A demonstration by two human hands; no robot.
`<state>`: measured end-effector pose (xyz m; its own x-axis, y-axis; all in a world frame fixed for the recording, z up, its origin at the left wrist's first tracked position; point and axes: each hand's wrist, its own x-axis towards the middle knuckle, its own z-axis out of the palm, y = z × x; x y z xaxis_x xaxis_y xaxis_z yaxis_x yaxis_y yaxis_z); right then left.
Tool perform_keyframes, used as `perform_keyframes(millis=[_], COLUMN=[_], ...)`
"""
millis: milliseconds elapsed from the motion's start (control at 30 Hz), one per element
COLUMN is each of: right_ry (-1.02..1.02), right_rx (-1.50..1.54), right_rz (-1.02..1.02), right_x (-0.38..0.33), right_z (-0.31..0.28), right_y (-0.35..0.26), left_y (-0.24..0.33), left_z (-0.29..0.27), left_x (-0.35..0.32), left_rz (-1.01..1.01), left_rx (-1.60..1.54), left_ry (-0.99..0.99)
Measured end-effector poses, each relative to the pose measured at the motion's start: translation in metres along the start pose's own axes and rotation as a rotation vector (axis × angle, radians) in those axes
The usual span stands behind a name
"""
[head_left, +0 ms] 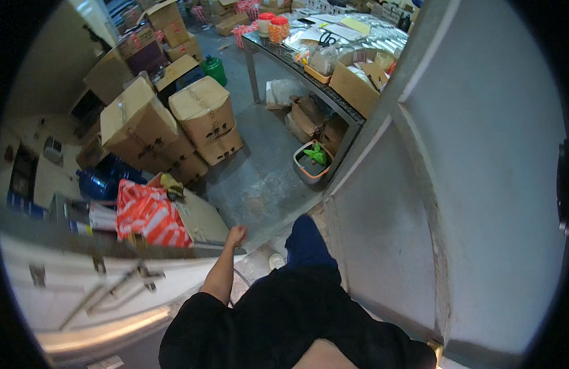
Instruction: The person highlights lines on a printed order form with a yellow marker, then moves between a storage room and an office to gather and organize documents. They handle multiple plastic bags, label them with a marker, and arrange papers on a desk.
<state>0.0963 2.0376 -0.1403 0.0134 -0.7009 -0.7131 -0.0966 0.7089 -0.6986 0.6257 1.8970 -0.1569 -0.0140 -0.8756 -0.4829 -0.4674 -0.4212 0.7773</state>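
Note:
My left hand point(237, 235) hangs at the end of my bare forearm, beside the edge of the doorway. Its fingers look curled in, and whether anything lies inside them is hidden. Closest to it is a pale upright panel point(201, 215), next to a red-and-white striped plastic bag point(148, 212). A thin dark curved line shows below the hand, by my leg. My right hand is out of sight; only the black sleeve on that side shows. My leg in dark blue trousers point(306, 243) is at the threshold, with a light shoe point(276, 261) beside it.
Stacked cardboard cartons point(140, 120) and a green jug point(214, 71) stand left of the grey floor point(254, 166). A bin point(303, 172) holding something green sits beside a long table point(254, 42) with jars, scissors and an open carton point(352, 86). A grey door panel point(499, 154) bounds the right.

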Motion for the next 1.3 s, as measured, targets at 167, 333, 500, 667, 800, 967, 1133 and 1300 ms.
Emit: perform_keyframes(millis=[167,333,500,667,800,967,1133,1300], right_ry=[0.076,0.168,0.248,0.295,0.404,0.669,0.757,0.792], right_rx=[0.114,0.164,0.26,0.484,0.658,0.693,0.773,0.745], right_rz=[0.034,0.183,0.155,-0.05,-0.033,0.216,0.4,0.377], right_x=[0.086,0.184,0.284,0.345,0.346,0.342,0.333,0.366], right_z=[0.034,0.049,0.052,0.052,0.059,0.098,0.177,0.247], right_y=[-0.078,-0.112,-0.212,-0.367,-0.419,-0.383,-0.357,-0.382], left_y=[0.165,0.269,0.348,0.438,0.554,0.694,0.747,0.761], left_z=[-0.018,-0.033,-0.057,-0.095,-0.102,-0.103,-0.064,-0.013], left_x=[0.157,0.28,0.399,0.529,0.611,0.679,0.739,0.763], left_rz=[0.009,0.075,0.02,0.273,0.554,0.781,1.175,1.275], left_rx=[-0.407,-0.191,-0.272,-0.132,-0.209,-0.001,0.486,0.918], left_ry=[-0.139,-0.585,-0.545,-0.537,-0.353,-0.324,-0.305,-0.239])
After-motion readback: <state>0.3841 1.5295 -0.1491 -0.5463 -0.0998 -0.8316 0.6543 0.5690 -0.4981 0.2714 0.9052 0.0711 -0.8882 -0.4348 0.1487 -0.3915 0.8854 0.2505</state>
